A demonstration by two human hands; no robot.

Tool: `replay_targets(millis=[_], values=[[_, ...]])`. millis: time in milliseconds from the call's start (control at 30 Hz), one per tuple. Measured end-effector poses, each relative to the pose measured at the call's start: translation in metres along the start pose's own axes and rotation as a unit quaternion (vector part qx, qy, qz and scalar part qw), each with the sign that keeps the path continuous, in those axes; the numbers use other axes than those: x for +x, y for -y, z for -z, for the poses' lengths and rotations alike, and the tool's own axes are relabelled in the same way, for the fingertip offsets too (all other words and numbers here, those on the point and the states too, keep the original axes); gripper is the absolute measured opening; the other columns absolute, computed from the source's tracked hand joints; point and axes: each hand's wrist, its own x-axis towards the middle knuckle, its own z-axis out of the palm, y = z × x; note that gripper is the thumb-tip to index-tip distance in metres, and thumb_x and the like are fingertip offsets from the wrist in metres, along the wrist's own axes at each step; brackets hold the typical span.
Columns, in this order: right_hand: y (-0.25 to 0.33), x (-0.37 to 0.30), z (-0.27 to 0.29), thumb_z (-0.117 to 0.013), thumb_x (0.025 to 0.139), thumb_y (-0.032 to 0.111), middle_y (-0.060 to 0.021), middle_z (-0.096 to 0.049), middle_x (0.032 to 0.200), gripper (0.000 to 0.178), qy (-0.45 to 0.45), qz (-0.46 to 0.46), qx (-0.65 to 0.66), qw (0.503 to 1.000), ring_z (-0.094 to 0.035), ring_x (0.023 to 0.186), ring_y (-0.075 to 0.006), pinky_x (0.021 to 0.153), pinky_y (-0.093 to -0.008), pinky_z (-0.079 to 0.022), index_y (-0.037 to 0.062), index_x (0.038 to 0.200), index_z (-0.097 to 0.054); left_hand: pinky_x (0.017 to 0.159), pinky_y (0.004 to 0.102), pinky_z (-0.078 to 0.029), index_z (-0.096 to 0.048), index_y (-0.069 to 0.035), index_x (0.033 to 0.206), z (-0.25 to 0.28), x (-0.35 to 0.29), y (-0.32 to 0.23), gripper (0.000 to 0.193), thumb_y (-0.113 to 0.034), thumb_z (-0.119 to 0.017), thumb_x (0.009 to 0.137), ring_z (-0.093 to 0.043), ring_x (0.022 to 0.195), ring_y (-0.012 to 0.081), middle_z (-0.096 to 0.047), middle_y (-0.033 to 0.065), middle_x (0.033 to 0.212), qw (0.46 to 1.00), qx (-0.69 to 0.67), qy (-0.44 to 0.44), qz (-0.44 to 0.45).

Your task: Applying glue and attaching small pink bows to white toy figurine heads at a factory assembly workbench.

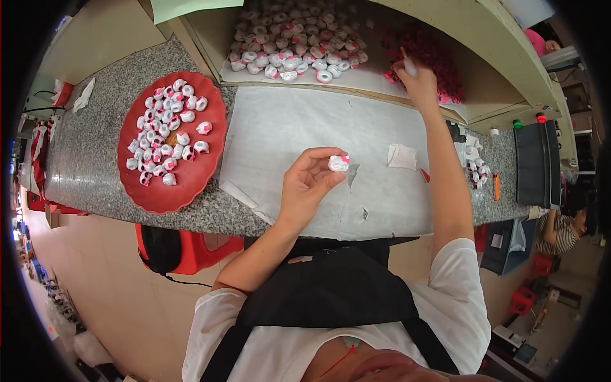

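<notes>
My left hand (308,184) is raised over the paper-covered middle of the bench. Its thumb and fingertips pinch a small white-and-pink doll-head-like piece (339,163). My right arm stretches forward into the shelf compartment. There my right hand (418,83) has its fingers curled at the edge of a heap of small pink pieces (439,63). A slim whitish thing (410,66) shows at those fingers; whether it is a tool or a finger cover is unclear. What the fingertips touch is hard to make out in the shade.
Many similar white-and-pink pieces (289,48) are heaped in the shelf compartment. A red scalloped tray (213,134) at left holds more. White paper (273,127) covers the bench, with a folded cloth (402,156) on it. An orange lighter-like object (496,186) and a black box (536,164) are at right.
</notes>
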Motion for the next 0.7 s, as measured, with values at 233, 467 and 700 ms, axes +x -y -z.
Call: replay_targets(millis=[233,467,700], values=[[0.059,-0.085,0.040,-0.054,0.072,0.007,-0.0069,-0.053,0.064,0.008,0.093,-0.126,0.470,0.869,-0.043,0.048,-0.0095,0.045,-0.0221,-0.035,-0.0006,0.073,-0.051,0.079,0.0302,-0.044,-0.045,0.002,0.099,0.005,0.000,0.001,0.029,0.005,-0.054,0.072,-0.051,0.090,0.0152,-0.052,0.0093,0.094,1.000,0.006,-0.021,-0.001],[0.089,-0.165,0.020,-0.056,0.070,0.003,-0.0082,-0.053,0.065,0.007,0.124,-0.211,0.577,0.779,-0.048,0.053,-0.0109,0.047,-0.0216,-0.036,-0.0008,0.072,-0.050,0.080,0.0296,-0.043,-0.044,0.001,0.100,0.002,0.004,0.003,0.031,0.003,-0.055,0.071,-0.051,0.092,0.0174,-0.052,0.0138,0.099,0.999,-0.027,0.029,0.021],[0.085,-0.170,0.021,-0.057,0.070,0.004,-0.0063,-0.053,0.066,0.008,0.070,-0.192,0.517,0.831,-0.046,0.054,-0.0096,0.048,-0.0215,-0.036,0.0005,0.073,-0.049,0.078,0.0271,-0.043,-0.044,0.002,0.099,0.000,0.003,0.007,0.031,0.005,-0.055,0.070,-0.052,0.090,0.0173,-0.053,0.0144,0.099,0.998,0.052,0.003,-0.039]])
